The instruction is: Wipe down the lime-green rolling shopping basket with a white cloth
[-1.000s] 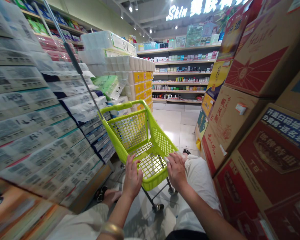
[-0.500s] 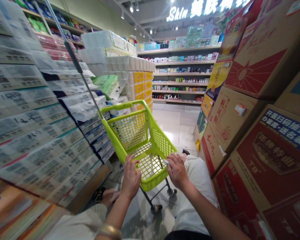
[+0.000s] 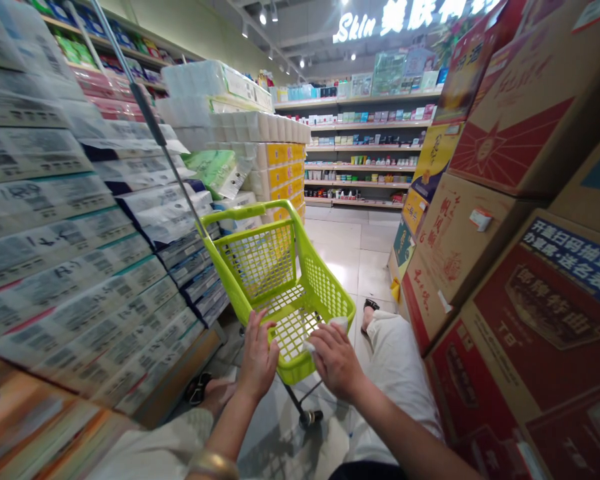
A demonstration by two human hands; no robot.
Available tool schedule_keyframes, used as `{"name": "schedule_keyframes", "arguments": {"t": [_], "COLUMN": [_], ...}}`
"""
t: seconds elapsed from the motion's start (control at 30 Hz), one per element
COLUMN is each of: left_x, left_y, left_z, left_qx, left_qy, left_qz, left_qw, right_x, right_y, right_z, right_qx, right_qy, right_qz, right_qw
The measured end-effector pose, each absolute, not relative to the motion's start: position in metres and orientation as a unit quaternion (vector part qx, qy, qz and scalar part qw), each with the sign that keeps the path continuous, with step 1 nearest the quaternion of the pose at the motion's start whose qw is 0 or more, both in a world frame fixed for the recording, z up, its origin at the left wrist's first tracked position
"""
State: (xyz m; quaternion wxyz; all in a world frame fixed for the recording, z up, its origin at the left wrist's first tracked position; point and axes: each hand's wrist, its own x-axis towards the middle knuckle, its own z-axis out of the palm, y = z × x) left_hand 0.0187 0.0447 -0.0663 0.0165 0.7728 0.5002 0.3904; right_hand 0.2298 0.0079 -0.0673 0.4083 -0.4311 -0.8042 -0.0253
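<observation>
In the head view a lime-green shopping cart [image 3: 296, 371] with a mesh basket stands in front of me, its basket bare. My left hand [image 3: 258, 357] lies at the near left corner of the rim, fingers slightly apart and holding nothing. Over the near right part of the rim, my right hand [image 3: 336, 359] is closed on a crumpled white tissue [image 3: 339, 323]. Bits of the tissue show beyond the fingers; the rest is hidden under the hand. A grey pole [image 3: 147, 115] rises at the cart's far left corner.
Tall stacks of packaged paper [image 3: 55, 220] line the left. Cardboard boxes [image 3: 473, 233] are piled close on the right. Shelves of small goods [image 3: 365, 143] stand at the back, beyond a tiled floor [image 3: 337, 243]. My legs [image 3: 395, 373] flank the cart.
My right hand has moved left and slightly toward me along the near rim with the tissue. My left hand has shifted only a little; the cart stays in place.
</observation>
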Motion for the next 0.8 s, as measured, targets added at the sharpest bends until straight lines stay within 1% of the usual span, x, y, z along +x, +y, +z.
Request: {"name": "schedule_keyframes", "arguments": {"t": [0.1, 0.2, 0.27, 0.37, 0.47, 0.53, 0.67, 0.8], "left_x": [0.019, 0.023, 0.025, 0.025, 0.021, 0.018, 0.016, 0.020], "left_y": [0.046, 0.047, 0.047, 0.047, 0.046, 0.046, 0.047, 0.048], "left_z": [-0.069, -0.070, -0.069, -0.067, -0.065, -0.065, -0.067, -0.070], "left_qx": [0.774, 0.771, 0.767, 0.764, 0.768, 0.769, 0.771, 0.770], "left_qy": [0.500, 0.500, 0.501, 0.501, 0.501, 0.502, 0.505, 0.507], "left_qz": [0.389, 0.394, 0.401, 0.406, 0.398, 0.395, 0.388, 0.387], "left_qw": [0.022, 0.020, 0.015, 0.009, 0.010, 0.014, 0.023, 0.018], "right_x": [0.257, 0.246, 0.223, 0.192, 0.199, 0.221, 0.259, 0.232], "right_y": [0.022, 0.018, 0.008, -0.006, -0.004, 0.006, 0.025, 0.015], "right_z": [-0.067, -0.067, -0.068, -0.067, -0.065, -0.065, -0.067, -0.069], "right_qx": [-0.496, -0.537, -0.520, -0.445, -0.408, -0.423, -0.504, -0.529], "right_qy": [-0.751, -0.713, -0.729, -0.794, -0.820, -0.809, -0.744, -0.719], "right_qz": [-0.052, -0.053, -0.029, 0.003, -0.005, -0.024, -0.063, -0.044], "right_qw": [0.432, 0.449, 0.444, 0.415, 0.400, 0.407, 0.434, 0.449]}}
